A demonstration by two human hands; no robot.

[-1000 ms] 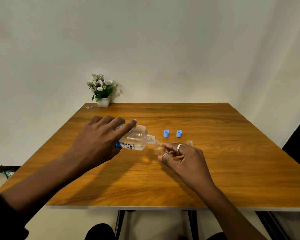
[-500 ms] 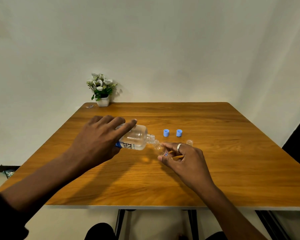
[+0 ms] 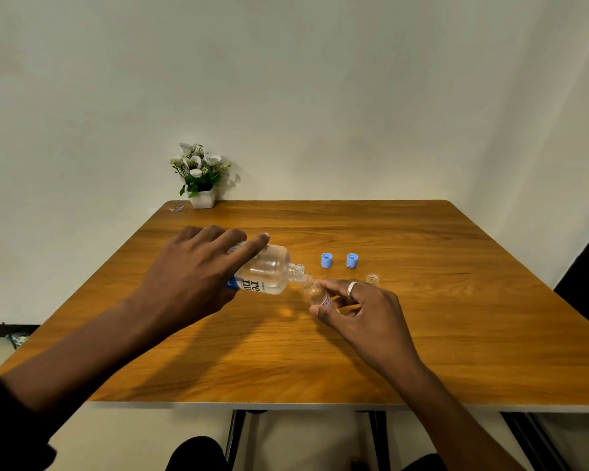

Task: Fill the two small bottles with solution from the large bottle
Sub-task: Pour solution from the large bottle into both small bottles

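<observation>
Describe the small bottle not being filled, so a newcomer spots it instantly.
On the wooden table, look just beyond the right hand, right of the two blue caps. A tiny clear bottle stands there, uncapped. Unlike the other small bottle, no hand holds it; unlike the caps, it is transparent.

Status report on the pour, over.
Left hand grips large bottle, tipped, mouth at small bottle held by right hand. Beyond it, second small bottle stands uncapped. Nothing blocking.
</observation>
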